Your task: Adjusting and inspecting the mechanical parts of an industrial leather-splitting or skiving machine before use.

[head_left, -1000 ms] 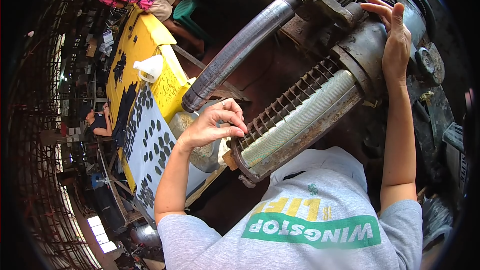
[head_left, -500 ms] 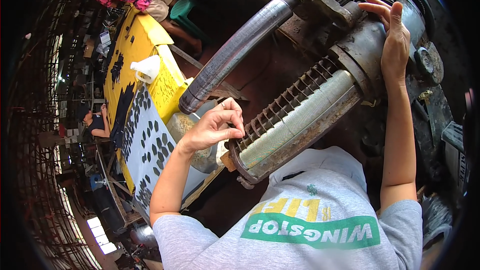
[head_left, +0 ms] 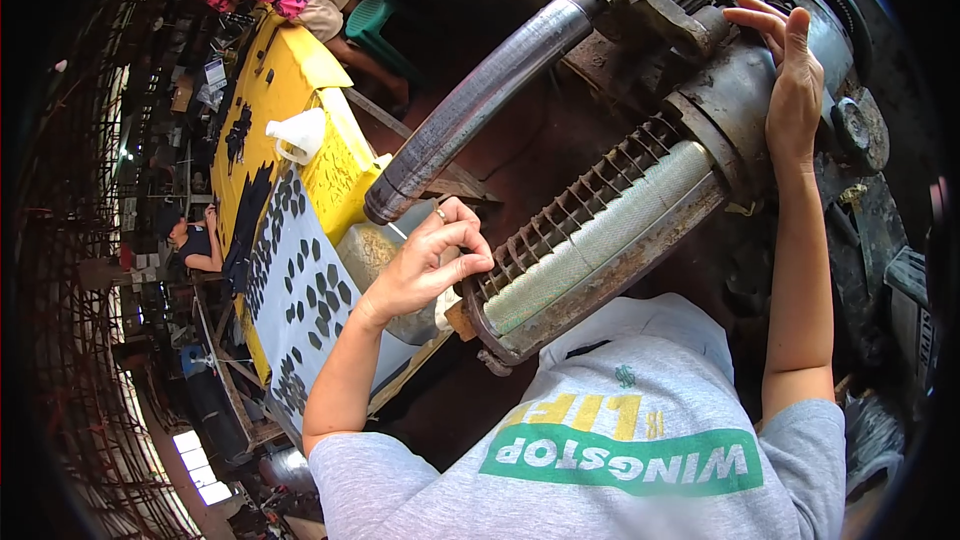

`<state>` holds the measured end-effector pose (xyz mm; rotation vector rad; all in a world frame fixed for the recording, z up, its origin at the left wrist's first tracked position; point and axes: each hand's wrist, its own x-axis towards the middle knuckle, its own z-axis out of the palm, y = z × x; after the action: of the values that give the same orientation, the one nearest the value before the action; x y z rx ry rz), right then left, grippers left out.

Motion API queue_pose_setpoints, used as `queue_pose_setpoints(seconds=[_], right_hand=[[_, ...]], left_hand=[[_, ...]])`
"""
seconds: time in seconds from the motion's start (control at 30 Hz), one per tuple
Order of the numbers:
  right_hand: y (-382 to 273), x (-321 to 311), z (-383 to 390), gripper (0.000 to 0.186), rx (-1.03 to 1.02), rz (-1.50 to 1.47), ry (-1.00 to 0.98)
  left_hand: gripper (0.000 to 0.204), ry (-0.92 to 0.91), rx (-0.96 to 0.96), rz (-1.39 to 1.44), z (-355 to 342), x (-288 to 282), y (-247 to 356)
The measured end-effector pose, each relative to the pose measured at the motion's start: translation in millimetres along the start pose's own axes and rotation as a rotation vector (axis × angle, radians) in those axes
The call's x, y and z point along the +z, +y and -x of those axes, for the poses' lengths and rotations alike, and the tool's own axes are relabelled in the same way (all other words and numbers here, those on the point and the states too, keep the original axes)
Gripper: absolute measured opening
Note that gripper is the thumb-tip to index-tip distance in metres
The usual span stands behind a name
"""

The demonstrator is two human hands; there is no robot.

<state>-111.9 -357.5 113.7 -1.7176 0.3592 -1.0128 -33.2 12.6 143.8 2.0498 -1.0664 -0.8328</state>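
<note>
Left hand (head_left: 430,265) close to the rusty bars (head_left: 562,227) of a machine (head_left: 722,90) — a place for a nip or scrape.

Its thumb and fingertips are drawn together in a narrow pinch at the lower end of the bars; I cannot tell whether anything sits between them. The right hand (head_left: 795,100) is spread beside the machine's body, gripping nothing; whether it presses there is hard to tell. The patterned silver strip (head_left: 600,240) lies slantwise alongside the bars, just beyond the grey shirt (head_left: 580,410). If the machine turned — from a stray nudge, perhaps — the left fingertips could be caught between the bars. Rough rust might scratch bare skin, and a quick pull away could knock the knuckles on the smooth pipe (head_left: 480,105) nearby.
</note>
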Motion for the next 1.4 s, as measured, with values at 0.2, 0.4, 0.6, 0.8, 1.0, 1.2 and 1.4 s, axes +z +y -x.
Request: queue_pose_setpoints(seconds=[0.2, 0.4, 0.6, 0.8, 1.0, 1.2, 1.4], right_hand=[[2, 0, 1, 0.074, 0.012, -0.013, 0.0], [2, -1, 0, 0.075, 0.013, -0.032, 0.006], [13, -7, -6, 0.073, -0.096, 0.017, -0.004], [2, 2, 0, 0.069, -0.075, -0.003, 0.014], [8, -2, 1, 0.075, 0.006, -0.013, -0.01], [3, 0, 2, 0.074, -0.022, -0.031, -0.029], [9, -2, -3, 0.074, -0.034, -0.041, -0.047]], left_hand=[[0.013, 0.072, -0.078, 0.045, 3, 1, -1], [0.023, 0.211, -0.158, 0.211, 7, 4, -6], [0.034, 0.324, -0.176, 0.241, 6, 6, -29], [0.018, 0.607, -0.261, 0.653, 9, 12, -80], [0.025, 0.87, -0.192, 0.95, 2, 30, -124], [0.02, 1.088, -0.114, 1.088, -9, 61, -131], [0.022, 1.133, 0.079, 1.233, -10, 73, -126]])
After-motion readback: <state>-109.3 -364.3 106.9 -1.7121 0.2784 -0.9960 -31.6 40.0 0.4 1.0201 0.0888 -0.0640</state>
